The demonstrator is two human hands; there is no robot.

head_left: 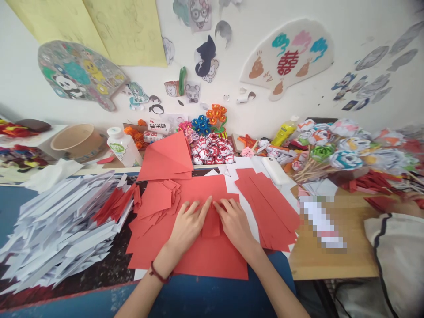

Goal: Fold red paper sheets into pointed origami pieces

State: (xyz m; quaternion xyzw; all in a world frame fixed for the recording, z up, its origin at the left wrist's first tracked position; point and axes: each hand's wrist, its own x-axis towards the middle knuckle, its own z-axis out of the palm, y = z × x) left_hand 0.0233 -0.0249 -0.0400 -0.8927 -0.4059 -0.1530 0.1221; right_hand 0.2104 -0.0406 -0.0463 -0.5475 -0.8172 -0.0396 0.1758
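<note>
A small folded piece of red paper (211, 226) lies over larger red paper sheets (215, 264), in the middle of the view. My left hand (187, 223) has its index fingertip at the top left of the piece, fingers bent. From the other side, my right hand (236, 224) meets it at the top right corner, fingertips close to the left ones. Both hands pinch or press the paper's upper edge; the thumbs are mostly hidden. Left of my left hand sit several smaller cut red pieces (154, 201).
A big heap of folded white paper strips (62, 225) fills the left, with red strips (114, 205) on top. Long red sheets (268, 207) lie to the right. Paper flowers (346, 159) and a white bottle (123, 147) stand behind. Another person's sleeve (402, 260) is at far right.
</note>
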